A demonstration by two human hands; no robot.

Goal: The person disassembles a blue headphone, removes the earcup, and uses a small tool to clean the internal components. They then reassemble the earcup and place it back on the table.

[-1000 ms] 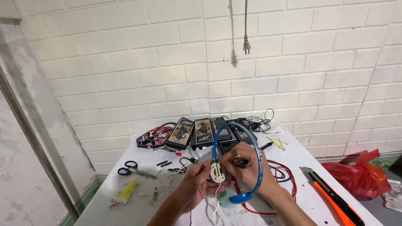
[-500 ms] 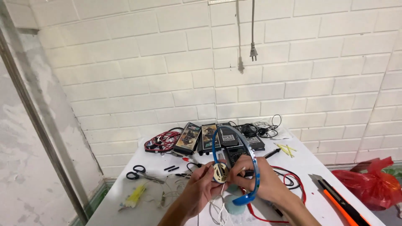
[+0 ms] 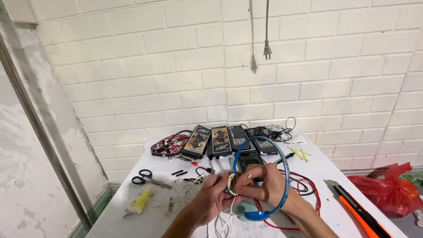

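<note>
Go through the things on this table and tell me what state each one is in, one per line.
Blue headphones: held up over the table, one earpiece opened up at the fingers.
Left hand: pinching the open earpiece.
Right hand: gripping the same earpiece.
Scissors: lying flat, closed.
Orange utility knife: lying on the table, blade out.
Wall plug: hanging loose, unplugged.
Red bag: crumpled beside the table.

1. Bare table (image 3: pixel 132 211) lies left of the hands, past scissors (image 3: pixel 147 178) and yellow ties (image 3: pixel 142 203).
2. Boxes (image 3: pixel 213 141) and cables (image 3: pixel 169 144) crowd the back.
3. A knife (image 3: pixel 354 209) blocks the right.
</note>
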